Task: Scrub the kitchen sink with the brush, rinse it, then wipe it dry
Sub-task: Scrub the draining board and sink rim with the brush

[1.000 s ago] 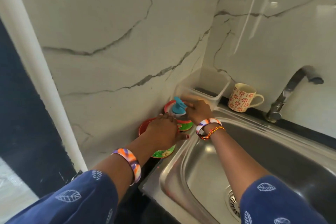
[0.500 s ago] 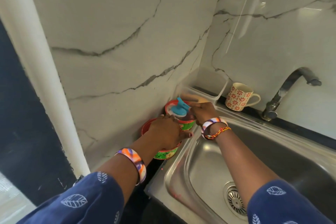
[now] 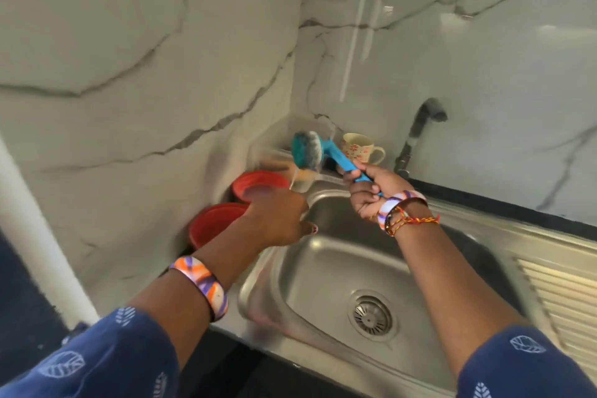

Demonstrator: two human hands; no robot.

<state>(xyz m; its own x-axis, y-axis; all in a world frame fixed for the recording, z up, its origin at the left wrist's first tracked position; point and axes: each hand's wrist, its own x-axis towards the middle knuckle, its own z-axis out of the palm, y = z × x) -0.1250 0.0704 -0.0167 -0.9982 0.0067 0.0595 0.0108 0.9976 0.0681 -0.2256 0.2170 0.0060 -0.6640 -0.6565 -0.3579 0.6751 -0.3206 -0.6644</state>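
Right hand (image 3: 371, 192) fingers grip brush (image 3: 318, 152) above sink (image 3: 323, 268) corner; left hand (image 3: 277, 220) loose near rim.

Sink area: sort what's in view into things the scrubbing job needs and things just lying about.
Needed: brush, gripped by the right hand; sink; tap; left hand, holding nothing.

Lying about: two red containers; patterned mug; clear tub in the corner.

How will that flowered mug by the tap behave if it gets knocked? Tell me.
The mug looks ceramic, so it is probably stiff, fairly heavy for its size and breakable. It stands upright on a wide base, so it would likely slide before tipping. It sits beside the sink edge, so a hard push could drop it in.
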